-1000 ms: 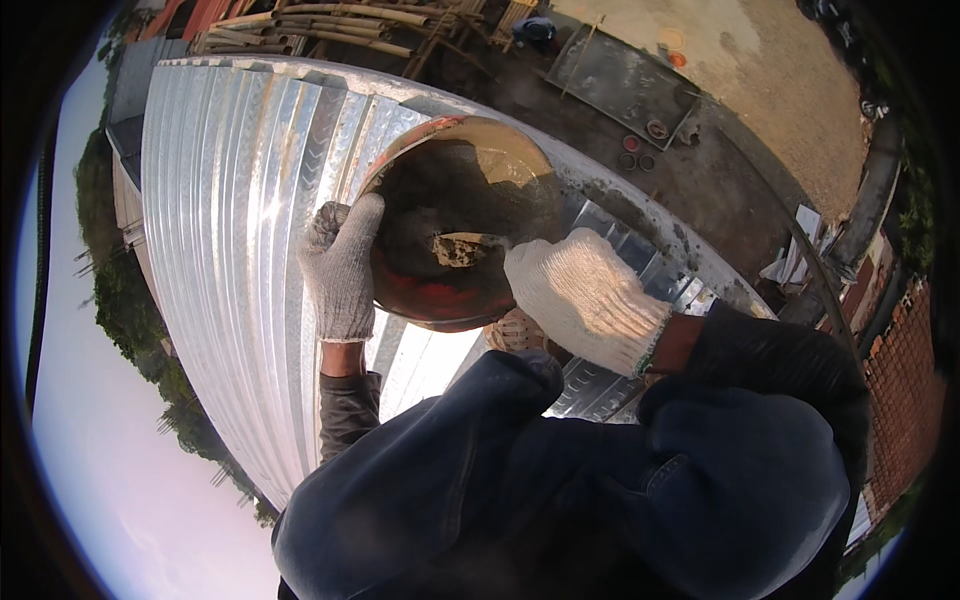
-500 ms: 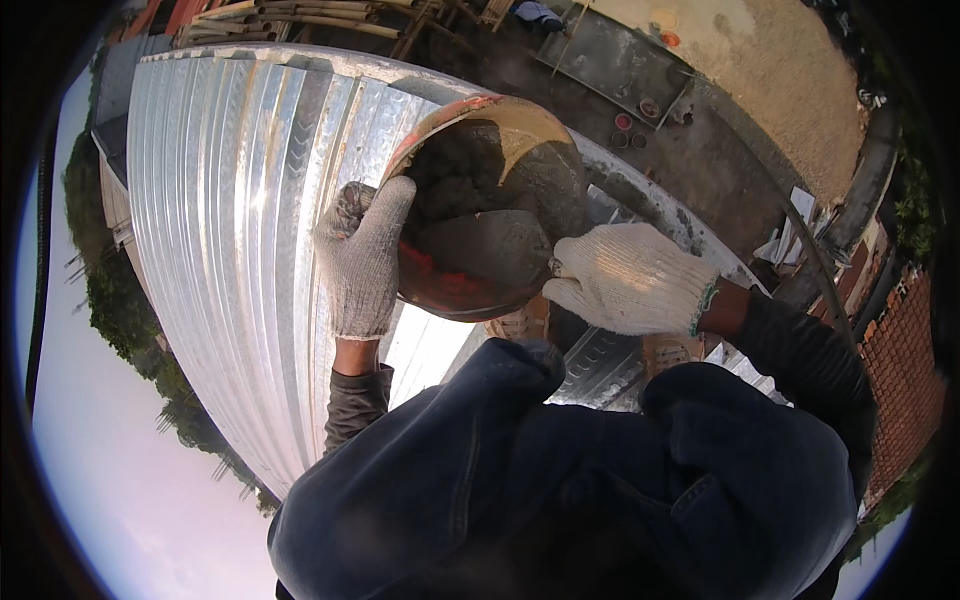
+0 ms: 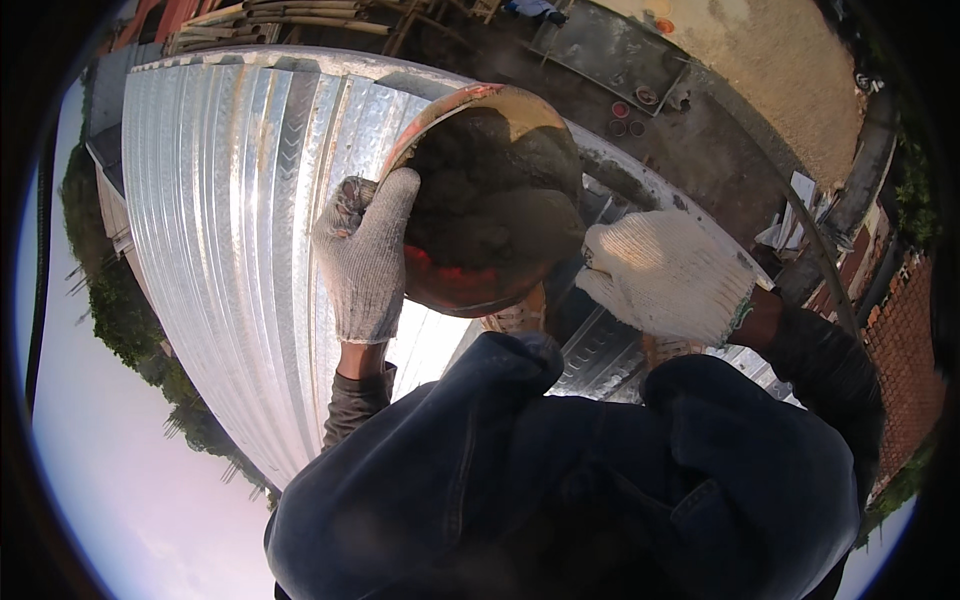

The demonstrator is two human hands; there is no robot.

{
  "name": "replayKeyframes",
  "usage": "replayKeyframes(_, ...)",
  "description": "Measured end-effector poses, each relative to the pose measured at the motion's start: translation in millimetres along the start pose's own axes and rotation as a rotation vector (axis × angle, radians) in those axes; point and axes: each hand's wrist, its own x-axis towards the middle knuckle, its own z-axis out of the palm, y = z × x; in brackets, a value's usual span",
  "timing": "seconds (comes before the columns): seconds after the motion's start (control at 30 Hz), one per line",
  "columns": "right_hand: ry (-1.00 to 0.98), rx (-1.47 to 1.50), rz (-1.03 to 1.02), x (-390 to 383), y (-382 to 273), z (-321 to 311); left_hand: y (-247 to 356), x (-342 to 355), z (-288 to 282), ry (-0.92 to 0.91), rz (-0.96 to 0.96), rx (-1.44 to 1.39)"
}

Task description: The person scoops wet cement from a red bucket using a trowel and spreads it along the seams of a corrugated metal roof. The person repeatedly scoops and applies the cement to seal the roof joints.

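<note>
Shiny ribbed metal sheets (image 3: 230, 200) are the biggest thing here, spread out to the left of the mortar bucket (image 3: 543, 116) and showing on its near side too. This place is outdoors. Pale sandy ground (image 3: 770, 100) lies well past the bucket, to its far right. A long, rough concrete edge (image 3: 655, 190) runs just past the bucket, and a flat gray tray (image 3: 610, 50) sits farther off behind it. The bucket is right between the person's two hands; I can't tell if its bottom rests on anything. Dark, wet mortar (image 3: 460, 165) fills much of it. The left hand (image 3: 363, 255), in a knit glove, is clamped on the bucket's left rim. It should hold tight so the bucket doesn't tip. The right hand (image 3: 670, 275), gloved too, is squeezed around the trowel's handle, just right of the bucket. The trowel (image 3: 545, 222) has its muddy blade inside the bucket's right side. I think slow, low scoops would work best, keeping the blade flat so nothing drips.
</note>
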Motion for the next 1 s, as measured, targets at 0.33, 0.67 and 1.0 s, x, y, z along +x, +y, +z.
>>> replayKeyframes(0.33, -0.069, 0.195, 0.065, 14, -29, 1, 0, 2, 6, 0.036, -0.016, -0.036)
replayKeyframes(0.67, -0.113, 0.244, 0.329, -51, -8, -26, -39, 32, -32, 0.048, -0.029, -0.14)
replayKeyframes(1.0, 0.074, -0.047, 0.66, -104, 23, -36, -51, 38, -53, 0.003, -0.026, -0.097)
